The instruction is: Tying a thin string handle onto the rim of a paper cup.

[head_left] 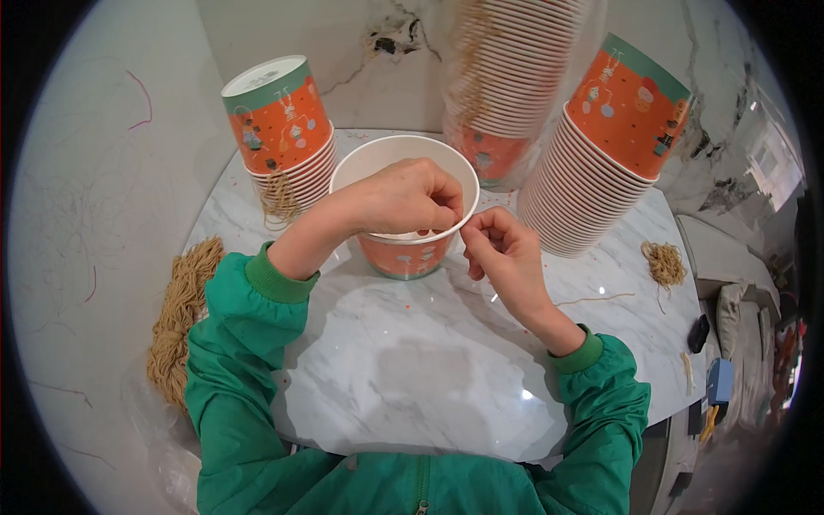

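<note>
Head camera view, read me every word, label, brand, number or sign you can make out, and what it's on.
No readable text anywhere.
Left bucket stack: drawn figures; marks on its upturned base too small to read.
Right bucket stack: drawn figures, no legible words.
White-rimmed bucket: printed pattern, too small to read.

The bucket (pixel 406 257) stands on the table (pixel 378 378). The person's left hand (pixel 410 196) reaches over its mouth from the left; the right hand (pixel 506 251) is at its right rim. Left of the bucket and slightly behind stands a left stack (pixel 292 129), a middle stack (pixel 515 69) behind and right, a right stack (pixel 592 172) to its right. A yarn bundle (pixel 182 318) lies left and before it, a yarn tangle (pixel 663 264) far right.
</note>
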`<state>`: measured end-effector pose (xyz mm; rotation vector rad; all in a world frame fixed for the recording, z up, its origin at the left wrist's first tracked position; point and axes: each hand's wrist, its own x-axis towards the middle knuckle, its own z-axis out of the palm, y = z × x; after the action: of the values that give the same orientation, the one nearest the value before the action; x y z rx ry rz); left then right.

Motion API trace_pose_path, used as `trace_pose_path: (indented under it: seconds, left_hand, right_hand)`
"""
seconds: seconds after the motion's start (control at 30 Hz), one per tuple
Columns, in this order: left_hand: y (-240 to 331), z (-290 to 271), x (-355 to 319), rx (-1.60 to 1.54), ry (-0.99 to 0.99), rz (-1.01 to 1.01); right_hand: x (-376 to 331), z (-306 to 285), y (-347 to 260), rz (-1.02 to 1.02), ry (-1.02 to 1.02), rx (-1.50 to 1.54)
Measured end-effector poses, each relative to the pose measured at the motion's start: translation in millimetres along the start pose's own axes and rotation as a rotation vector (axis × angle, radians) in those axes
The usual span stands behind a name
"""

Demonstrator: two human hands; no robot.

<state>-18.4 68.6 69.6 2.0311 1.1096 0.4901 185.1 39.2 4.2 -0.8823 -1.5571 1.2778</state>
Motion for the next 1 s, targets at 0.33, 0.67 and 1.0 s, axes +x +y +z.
trace_pose_path:
  seconds: [0.33,0.67,1.0]
  left_hand:
    - [5,-2,-24,0.035,0.333,0.047]
    - [16,37,-59,0.411,0.617,0.364]
    - [-3,65,-63,0.593,0.723,0.53]
  right_hand:
    - [3,-12,4,0.246,-0.108,0.16]
    - [0,-11,-5,0.379,-0.436,0.24]
    - [-8,-2,-7,0.371,-0.315,0.495]
